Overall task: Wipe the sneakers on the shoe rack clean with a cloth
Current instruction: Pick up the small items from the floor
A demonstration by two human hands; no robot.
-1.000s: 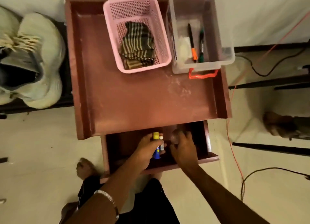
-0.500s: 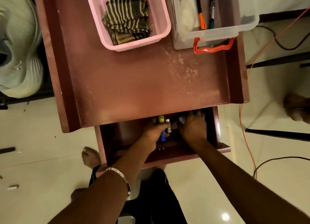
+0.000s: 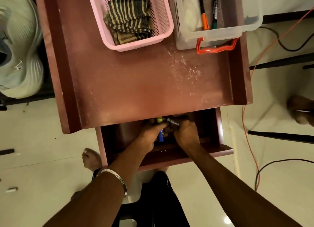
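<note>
Both hands are inside the open drawer (image 3: 224, 141) under the reddish wooden table (image 3: 136, 84). My left hand (image 3: 151, 133) grips a blue glue stick with a yellow cap (image 3: 160, 136). My right hand (image 3: 186, 133) holds a dark pen-like object (image 3: 173, 122) beside it. A striped cloth (image 3: 129, 16) lies folded in a pink basket (image 3: 163, 33) at the table's far side. A pale green sneaker (image 3: 22, 57) sits on a dark rack at the left edge.
A clear plastic box (image 3: 220, 33) with an orange handle holds markers at the far right of the table. Cables (image 3: 251, 141) run over the tiled floor on the right. My bare foot (image 3: 90, 158) stands left of the drawer.
The view has shifted closer and down over the table. Both hands have moved deeper into the drawer, toward the table's edge, still holding the glue stick and the dark object.
</note>
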